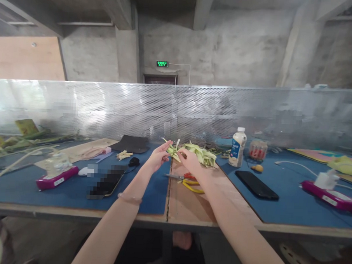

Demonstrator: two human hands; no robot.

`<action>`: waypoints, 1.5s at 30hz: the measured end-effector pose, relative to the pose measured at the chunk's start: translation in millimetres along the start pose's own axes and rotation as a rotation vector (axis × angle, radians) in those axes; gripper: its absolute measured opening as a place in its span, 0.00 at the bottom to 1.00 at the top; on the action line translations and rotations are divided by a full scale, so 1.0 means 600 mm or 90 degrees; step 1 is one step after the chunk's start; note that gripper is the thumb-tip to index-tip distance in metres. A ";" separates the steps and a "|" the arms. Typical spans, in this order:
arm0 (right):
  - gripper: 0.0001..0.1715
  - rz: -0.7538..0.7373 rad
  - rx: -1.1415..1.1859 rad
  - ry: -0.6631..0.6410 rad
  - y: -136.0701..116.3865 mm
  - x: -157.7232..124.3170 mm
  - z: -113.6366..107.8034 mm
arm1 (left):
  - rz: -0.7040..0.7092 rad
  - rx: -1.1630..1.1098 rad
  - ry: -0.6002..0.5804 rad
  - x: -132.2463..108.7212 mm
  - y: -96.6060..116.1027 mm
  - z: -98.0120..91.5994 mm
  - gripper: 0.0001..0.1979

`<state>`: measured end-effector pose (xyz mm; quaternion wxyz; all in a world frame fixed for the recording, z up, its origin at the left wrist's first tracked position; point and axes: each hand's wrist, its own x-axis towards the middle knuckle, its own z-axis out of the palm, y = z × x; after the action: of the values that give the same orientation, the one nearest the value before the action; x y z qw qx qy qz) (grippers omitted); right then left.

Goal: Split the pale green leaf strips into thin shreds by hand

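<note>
Both my arms reach out over the workbench. My left hand (158, 157) pinches one end of a bundle of green and pale leaf strips (192, 152), with its fingers stretched toward it. My right hand (190, 161) grips the same strips from the right, fingers curled round them. The strips fan out to the right above the bare wooden part of the bench (187, 204). Just below my right hand lie scissors (188, 180) with red and yellow handles.
A white bottle (238, 146) and a dark phone (256, 184) lie right of the strips. Two pink devices (56, 177) (330, 195) with white cables sit on the blue mats. A black pouch (131, 144), leaf scraps (124, 155) and a perforated metal screen (177, 112) stand behind.
</note>
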<state>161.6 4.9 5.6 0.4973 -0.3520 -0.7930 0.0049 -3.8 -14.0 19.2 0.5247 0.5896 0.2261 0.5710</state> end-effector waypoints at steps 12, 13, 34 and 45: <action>0.14 0.039 0.060 -0.011 0.002 0.003 -0.008 | -0.031 -0.036 -0.034 -0.008 0.011 -0.002 0.32; 0.14 0.045 0.073 -0.027 0.001 0.002 -0.010 | -0.028 -0.037 -0.042 -0.009 0.012 -0.002 0.32; 0.16 0.345 0.451 -0.002 -0.014 0.001 0.017 | -0.014 0.047 -0.123 -0.019 0.011 0.032 0.33; 0.17 0.217 0.100 0.140 0.007 0.008 0.011 | -0.022 0.091 -0.145 -0.018 0.005 0.037 0.34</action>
<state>157.2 12.9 4.7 0.5984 -0.4398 -0.6602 0.1121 12.7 -32.8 21.8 0.5135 0.6824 0.2153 0.4736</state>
